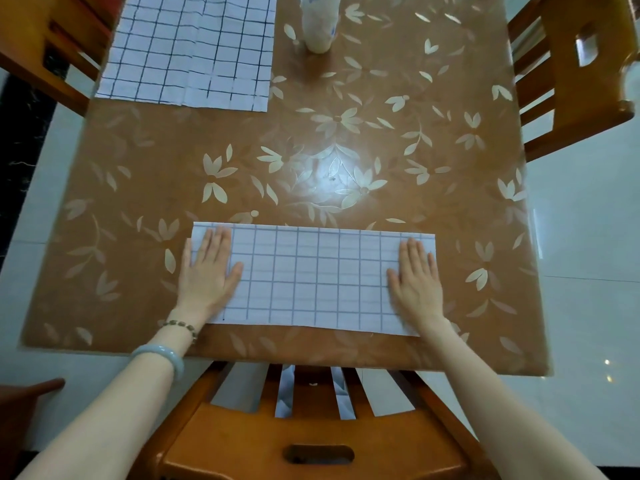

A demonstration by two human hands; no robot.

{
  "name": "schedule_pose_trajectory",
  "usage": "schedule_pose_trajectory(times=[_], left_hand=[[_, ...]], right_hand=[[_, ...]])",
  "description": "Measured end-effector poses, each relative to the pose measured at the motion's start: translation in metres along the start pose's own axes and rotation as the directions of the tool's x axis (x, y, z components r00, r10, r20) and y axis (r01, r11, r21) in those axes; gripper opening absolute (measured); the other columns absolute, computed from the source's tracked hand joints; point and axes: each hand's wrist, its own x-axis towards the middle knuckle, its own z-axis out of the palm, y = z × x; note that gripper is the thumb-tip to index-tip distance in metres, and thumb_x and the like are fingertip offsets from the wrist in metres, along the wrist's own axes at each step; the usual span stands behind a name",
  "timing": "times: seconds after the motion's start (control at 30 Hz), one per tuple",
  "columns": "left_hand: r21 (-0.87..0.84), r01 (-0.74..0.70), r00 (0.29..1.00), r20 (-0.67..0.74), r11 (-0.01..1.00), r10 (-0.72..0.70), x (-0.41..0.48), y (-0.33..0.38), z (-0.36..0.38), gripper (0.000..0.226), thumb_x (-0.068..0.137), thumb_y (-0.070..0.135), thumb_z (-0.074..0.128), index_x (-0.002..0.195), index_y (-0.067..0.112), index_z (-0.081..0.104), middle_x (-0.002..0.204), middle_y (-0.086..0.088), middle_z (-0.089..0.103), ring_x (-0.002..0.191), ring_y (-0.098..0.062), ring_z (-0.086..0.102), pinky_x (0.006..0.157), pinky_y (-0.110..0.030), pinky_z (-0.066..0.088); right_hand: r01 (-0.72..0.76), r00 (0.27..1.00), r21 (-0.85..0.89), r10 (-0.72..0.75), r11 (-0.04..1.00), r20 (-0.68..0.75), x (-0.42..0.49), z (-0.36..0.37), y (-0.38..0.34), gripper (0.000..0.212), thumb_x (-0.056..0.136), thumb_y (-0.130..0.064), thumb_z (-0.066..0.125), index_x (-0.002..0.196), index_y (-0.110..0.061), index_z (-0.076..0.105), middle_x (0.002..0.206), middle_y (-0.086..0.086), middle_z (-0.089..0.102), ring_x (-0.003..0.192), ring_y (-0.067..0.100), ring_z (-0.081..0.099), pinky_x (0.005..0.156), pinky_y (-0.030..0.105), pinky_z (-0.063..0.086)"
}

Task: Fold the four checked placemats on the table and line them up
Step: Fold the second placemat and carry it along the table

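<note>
A white placemat with a dark grid [311,278] lies folded into a long strip near the table's front edge. My left hand [207,271] presses flat on its left end, fingers spread. My right hand [417,278] lies flat on its right end in the same way. Neither hand grips anything. At the far left corner of the table lie more checked placemats [187,50], spread flat and overlapping; how many there are I cannot tell.
The table [311,161] has a brown cover with pale flowers. A white bottle [318,22] stands at the far middle. Wooden chairs stand in front of me [311,438], at the far left [52,46] and at the right [571,71]. White cloth [285,389] shows between the near chair's slats.
</note>
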Motion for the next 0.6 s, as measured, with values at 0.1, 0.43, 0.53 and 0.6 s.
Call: schedule_pose_trajectory(times=[0.1,0.43,0.53,0.6], left_hand=[[-0.002,0.069,0.998,0.01,0.998,-0.069,0.002,-0.023,-0.006,0.072,0.095,0.06,0.001,0.152,0.017,-0.01,0.16,-0.001,-0.01,0.147,-0.014,-0.012,0.117,-0.041,-0.017],[-0.295,0.406,0.907,0.014,0.865,-0.421,-0.019,0.019,-0.037,0.081,0.086,0.048,0.062,0.145,0.006,0.027,0.153,-0.019,0.027,0.144,-0.036,0.019,0.115,-0.051,0.022],[-0.295,0.464,0.882,0.063,0.835,-0.468,-0.016,0.014,-0.039,0.088,0.078,0.053,0.068,0.141,0.006,0.029,0.146,-0.02,0.036,0.134,-0.041,0.032,0.107,-0.053,0.034],[-0.317,0.484,0.87,0.077,0.816,-0.487,-0.015,0.013,-0.043,0.093,0.075,0.054,0.072,0.141,0.005,0.029,0.141,-0.02,0.039,0.128,-0.041,0.036,0.103,-0.051,0.038]], right_hand=[[-0.023,1.0,0.006,0.023,1.0,0.004,-0.002,-0.008,0.021,0.072,0.095,-0.05,0.002,0.149,-0.005,0.01,0.159,0.012,0.008,0.146,0.019,-0.001,0.118,0.037,-0.007],[0.309,0.947,0.254,-0.273,0.917,-0.167,0.006,-0.028,-0.116,0.039,0.07,-0.006,0.069,0.108,-0.005,0.064,0.094,0.019,0.057,0.073,0.034,0.055,0.058,0.037,0.046],[0.247,0.968,0.224,-0.251,0.943,-0.011,0.006,-0.03,-0.128,0.045,0.076,-0.006,0.062,0.12,-0.004,0.057,0.095,0.019,0.053,0.076,0.035,0.053,0.052,0.033,0.039],[0.232,0.968,0.238,-0.247,0.943,0.033,0.009,-0.03,-0.129,0.049,0.084,-0.01,0.054,0.133,-0.008,0.046,0.106,0.018,0.047,0.089,0.033,0.048,0.06,0.033,0.037]])
